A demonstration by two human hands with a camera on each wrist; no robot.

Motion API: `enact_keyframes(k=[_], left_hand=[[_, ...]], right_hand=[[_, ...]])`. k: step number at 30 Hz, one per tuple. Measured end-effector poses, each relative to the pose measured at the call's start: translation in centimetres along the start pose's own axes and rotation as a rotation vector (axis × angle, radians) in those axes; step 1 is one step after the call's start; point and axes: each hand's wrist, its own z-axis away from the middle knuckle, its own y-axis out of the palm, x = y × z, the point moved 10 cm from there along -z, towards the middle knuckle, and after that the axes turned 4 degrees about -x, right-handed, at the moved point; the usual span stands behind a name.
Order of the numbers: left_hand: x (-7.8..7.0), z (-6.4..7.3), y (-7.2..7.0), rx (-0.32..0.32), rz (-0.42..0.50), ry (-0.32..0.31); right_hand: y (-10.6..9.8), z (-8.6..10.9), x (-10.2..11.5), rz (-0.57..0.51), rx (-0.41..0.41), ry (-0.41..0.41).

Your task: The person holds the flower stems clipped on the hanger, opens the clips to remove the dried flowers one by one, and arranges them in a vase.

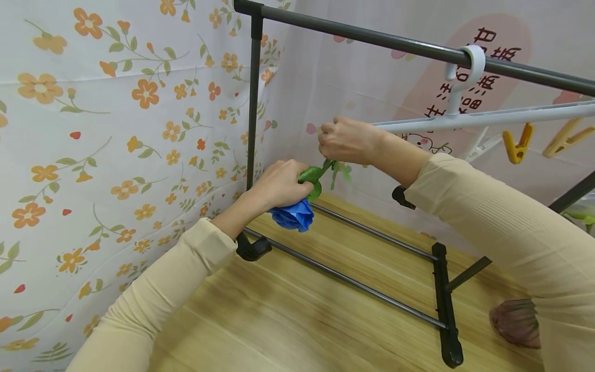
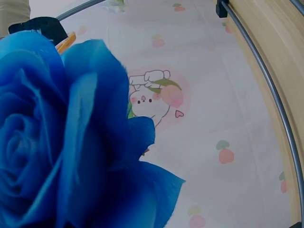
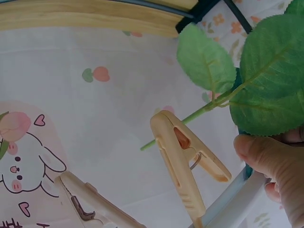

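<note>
A blue artificial rose (image 1: 295, 216) hangs bloom-down under my left hand (image 1: 281, 183), whose fingers and thumb grip it just behind the bloom. Its petals (image 2: 102, 142) fill much of the left wrist view. Green leaves (image 3: 275, 71) and the stem (image 3: 202, 110) reach up toward my right hand (image 1: 350, 140), at the left end of the white hanger (image 1: 418, 124). There my right thumb and fingers pinch a dark teal piece (image 3: 248, 172), seemingly a clothespin, partly hidden by leaves and thumb. The stem's tip passes a peach clothespin (image 3: 178, 166); whether it is clamped I cannot tell.
The hanger hooks over a dark rack's top bar (image 1: 362, 36). More clothespins, one yellow (image 1: 517, 144), hang along it. The rack's lower rails (image 1: 348, 279) and black foot (image 1: 447, 310) stand on the wooden surface (image 1: 279, 315). A purplish bundle (image 1: 515, 323) lies at right, partly behind my sleeve.
</note>
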Motion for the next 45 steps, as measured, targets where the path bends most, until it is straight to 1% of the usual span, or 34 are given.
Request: enact_keyframes(k=[7,11,17,22,28,31,34,38,41,45], left_hand=[[0.5,0.6,0.8,0.072,-0.043,-0.013],[0.8,0.7,0.8,0.065,-0.044,-0.030],[0.9,0.8,0.8,0.048,-0.039,-0.019],[0.8,1.0,0.7,0.040,-0.025,0.006],[0.9,1.4,0.6,0.038,-0.015,0.007],[0.6,1.7,0.5,0.035,-0.010,0.028],[0.4,2.0,0.4,0.025,-0.018,0.065],[0.4,2.3,0.3,0.016,-0.027,0.081],[0.4,2.5,0.3,0.017,-0.025,0.091],[0.2,2.8,0.3,0.016,-0.025,0.107]], right_hand=[[-0.5,0.1,-1.0,-0.026,-0.026,0.024],[-1.1,0.0,-1.3,-0.030,-0.043,0.030],[-1.1,0.1,-1.3,-0.003,-0.049,0.037],[-1.3,0.1,-1.3,0.026,-0.100,0.042],[-1.5,0.6,-1.2,0.040,-0.143,0.053],[-1.6,1.1,-1.3,0.036,-0.180,0.073],[-1.9,1.6,-1.4,0.033,-0.241,0.092],[-2.1,2.1,-1.7,0.050,-0.301,0.112],[-2.3,2.3,-2.1,0.044,-0.330,0.131],[-2.4,2.6,-2.4,0.027,-0.341,0.157]])
